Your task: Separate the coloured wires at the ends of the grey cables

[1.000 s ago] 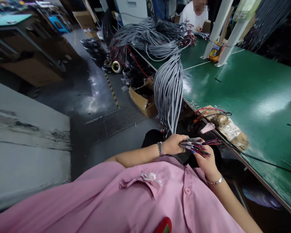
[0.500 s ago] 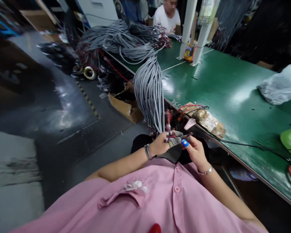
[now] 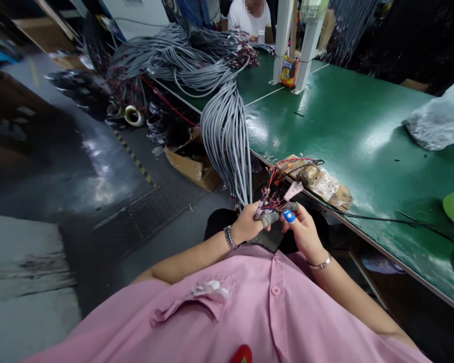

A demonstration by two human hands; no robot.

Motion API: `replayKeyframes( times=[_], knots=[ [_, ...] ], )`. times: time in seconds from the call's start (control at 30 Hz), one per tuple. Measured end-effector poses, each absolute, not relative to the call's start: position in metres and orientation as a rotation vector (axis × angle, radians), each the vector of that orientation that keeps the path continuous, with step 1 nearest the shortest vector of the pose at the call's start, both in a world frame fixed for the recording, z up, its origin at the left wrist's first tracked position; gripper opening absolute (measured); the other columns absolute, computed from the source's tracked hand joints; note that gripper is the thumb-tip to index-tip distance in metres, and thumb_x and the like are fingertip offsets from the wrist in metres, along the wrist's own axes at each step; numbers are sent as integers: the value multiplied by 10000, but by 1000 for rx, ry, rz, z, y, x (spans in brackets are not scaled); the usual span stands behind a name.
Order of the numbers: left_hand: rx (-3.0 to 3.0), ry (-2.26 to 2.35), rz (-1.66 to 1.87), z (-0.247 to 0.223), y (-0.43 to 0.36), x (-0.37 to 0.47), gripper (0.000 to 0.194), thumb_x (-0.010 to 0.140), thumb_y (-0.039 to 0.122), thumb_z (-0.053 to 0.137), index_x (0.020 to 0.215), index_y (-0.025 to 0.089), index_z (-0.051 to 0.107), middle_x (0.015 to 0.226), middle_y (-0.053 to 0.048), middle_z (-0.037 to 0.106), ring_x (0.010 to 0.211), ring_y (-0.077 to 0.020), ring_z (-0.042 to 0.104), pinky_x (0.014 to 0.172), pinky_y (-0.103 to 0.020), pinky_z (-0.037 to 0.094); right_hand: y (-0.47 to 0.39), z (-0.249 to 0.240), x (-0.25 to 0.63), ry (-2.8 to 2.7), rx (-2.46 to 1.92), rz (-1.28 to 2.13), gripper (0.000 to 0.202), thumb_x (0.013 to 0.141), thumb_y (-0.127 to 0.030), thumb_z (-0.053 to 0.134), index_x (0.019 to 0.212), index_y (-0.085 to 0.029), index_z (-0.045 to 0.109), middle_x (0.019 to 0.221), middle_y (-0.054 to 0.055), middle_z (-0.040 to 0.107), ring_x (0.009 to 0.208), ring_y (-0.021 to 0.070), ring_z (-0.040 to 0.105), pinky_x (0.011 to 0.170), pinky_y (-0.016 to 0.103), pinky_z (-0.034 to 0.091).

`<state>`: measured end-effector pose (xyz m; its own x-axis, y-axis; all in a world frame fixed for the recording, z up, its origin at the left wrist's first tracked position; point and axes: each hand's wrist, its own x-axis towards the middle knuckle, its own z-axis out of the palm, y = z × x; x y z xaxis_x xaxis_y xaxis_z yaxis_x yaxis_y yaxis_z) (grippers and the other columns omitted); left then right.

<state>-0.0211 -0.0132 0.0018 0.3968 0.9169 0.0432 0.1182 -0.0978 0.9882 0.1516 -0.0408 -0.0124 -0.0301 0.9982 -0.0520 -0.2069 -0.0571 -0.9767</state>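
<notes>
My left hand, with a grey cover on the thumb, is closed around the stripped ends of grey cables. Their thin red and dark wires fan out above the fingers. The grey cable bundle droops over the table edge down to this hand. Close by on the right, my right hand is closed in a pinch at the wires, a blue cover on its thumb and a grey one on a finger. What lies between its fingertips is too small to make out.
Beside the hands, a taped block lies on the edge of the green table. More grey cables are heaped at the back left. A cardboard box stands on the floor. A person in white sits across the table.
The wire ends in my left hand are now spread upward and apart, showing more red and dark strands. My right hand stays close beside them. The view has shifted slightly.
</notes>
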Motion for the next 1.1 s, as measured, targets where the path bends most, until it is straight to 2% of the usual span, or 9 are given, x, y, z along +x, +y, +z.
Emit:
replayKeyframes(
  times=[0.1,0.2,0.47,0.67,0.77,0.87,1.1],
  knots=[
    [1522,955,804,-3,-10,-23,274,806,389,682,730,126,679,608,-42,669,532,-117,578,524,-221,433,-35,-10,149,-1076,-1167,1310,215,755,-388,740,769,-211,618,583,-45,534,470,94,435,426,215,389],
    [1512,892,730,-3,-4,-27,330,805,430,678,701,118,701,665,-74,701,590,-138,611,572,-238,456,-28,-7,146,-1135,-1152,1356,204,759,-370,726,737,-204,609,573,-41,536,463,88,425,419,209,367],
    [1344,897,802,-1,-1,-27,326,741,429,739,661,121,669,598,-47,668,553,-120,592,564,-229,452,-24,-5,142,-1127,-1153,1408,273,761,-455,718,771,-205,609,574,-42,557,445,89,432,399,215,371],
    [1298,894,751,-2,-1,-22,339,629,431,817,649,125,674,572,-20,650,509,-109,569,509,-221,457,-25,-8,142,-1122,-1173,1375,251,761,-433,731,808,-205,637,569,-34,588,441,97,457,385,213,351],
    [1313,859,695,1,1,-26,357,686,469,774,700,120,702,606,-46,677,524,-121,583,513,-230,448,-22,-4,146,-1212,-1115,1394,231,777,-419,723,797,-198,659,599,-17,613,469,101,476,416,219,364],
    [1381,851,648,2,3,-30,369,749,480,723,666,121,706,609,-58,678,543,-123,580,542,-237,429,-20,-2,149,-1288,-1097,1390,223,794,-411,713,804,-191,680,623,-9,618,480,94,454,435,221,360],
    [1298,891,807,2,-1,-23,357,748,453,726,586,138,683,576,-48,653,552,-121,552,592,-258,419,-30,-13,144,-1022,-1143,1375,200,764,-388,742,816,-206,680,613,-34,571,483,90,428,442,221,374]
  ],
)
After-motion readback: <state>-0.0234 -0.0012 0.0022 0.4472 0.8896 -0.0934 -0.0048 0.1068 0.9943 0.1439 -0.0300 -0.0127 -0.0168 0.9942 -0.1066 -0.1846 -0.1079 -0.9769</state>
